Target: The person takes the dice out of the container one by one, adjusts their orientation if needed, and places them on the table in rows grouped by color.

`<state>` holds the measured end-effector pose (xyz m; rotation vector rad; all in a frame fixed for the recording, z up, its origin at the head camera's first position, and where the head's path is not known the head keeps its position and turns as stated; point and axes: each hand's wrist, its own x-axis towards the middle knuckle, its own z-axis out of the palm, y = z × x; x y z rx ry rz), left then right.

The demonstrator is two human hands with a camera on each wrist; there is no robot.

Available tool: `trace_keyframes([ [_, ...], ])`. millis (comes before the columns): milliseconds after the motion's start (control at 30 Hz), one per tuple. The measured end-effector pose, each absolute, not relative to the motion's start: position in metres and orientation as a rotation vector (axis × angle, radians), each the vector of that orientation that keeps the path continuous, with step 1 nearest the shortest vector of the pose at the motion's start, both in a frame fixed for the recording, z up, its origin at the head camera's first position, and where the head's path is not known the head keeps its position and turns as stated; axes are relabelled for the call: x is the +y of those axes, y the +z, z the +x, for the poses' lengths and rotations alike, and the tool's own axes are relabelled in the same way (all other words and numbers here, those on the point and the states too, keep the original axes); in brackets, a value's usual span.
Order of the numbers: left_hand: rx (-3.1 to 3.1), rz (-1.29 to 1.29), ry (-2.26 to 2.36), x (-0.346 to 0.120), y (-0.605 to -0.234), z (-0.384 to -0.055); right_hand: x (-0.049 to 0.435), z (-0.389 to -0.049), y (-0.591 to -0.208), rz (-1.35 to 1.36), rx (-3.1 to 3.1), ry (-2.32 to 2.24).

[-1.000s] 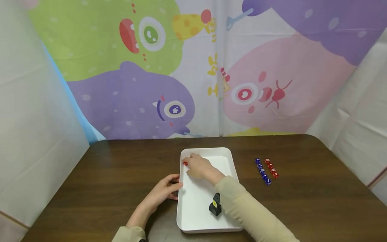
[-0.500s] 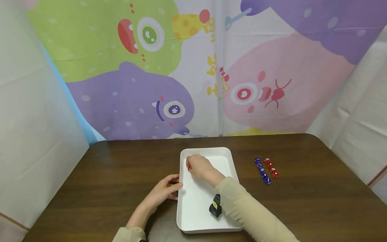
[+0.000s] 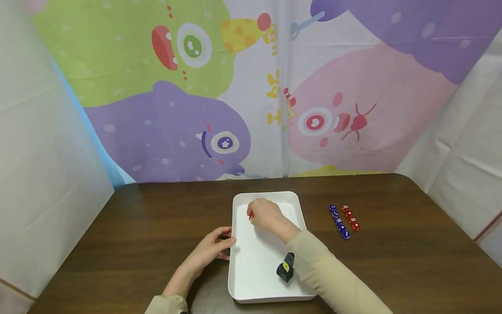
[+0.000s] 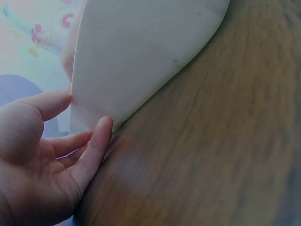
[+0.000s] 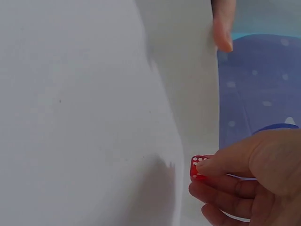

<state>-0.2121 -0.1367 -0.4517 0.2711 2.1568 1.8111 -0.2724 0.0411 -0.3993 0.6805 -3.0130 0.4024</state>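
Note:
In the head view a white tray [image 3: 251, 270] lies lengthwise on the table. Over its far half, my right hand [image 3: 267, 216] pinches a red die [image 3: 251, 216]. The right wrist view shows the red die [image 5: 199, 167] between thumb and fingers, white pips facing the camera. My left hand [image 3: 211, 246] is at the tray's left side, thumb touching the rim. From the left wrist, the left hand's fingers [image 4: 56, 102] look fairly straight and touch the tray wall [image 4: 136, 61].
Right of the tray, a row of several blue dice [image 3: 339, 222] lies beside a row of several red dice [image 3: 350, 217]. The dark wooden table [image 3: 157, 226] ends at a cartoon-printed curtain [image 3: 188, 122], with white side walls.
My right hand has drawn back from the tray's left wall and shifted slightly right, now with the red die in its fingers. The left hand stays at the tray's side.

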Motion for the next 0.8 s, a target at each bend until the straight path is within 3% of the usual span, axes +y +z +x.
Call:
trace_keyframes([
  [800, 2.166, 0.275, 1.788, -0.137, -0.451, -0.212, 0.09, -0.241, -0.375, 0.579, -2.952, 0.599],
])
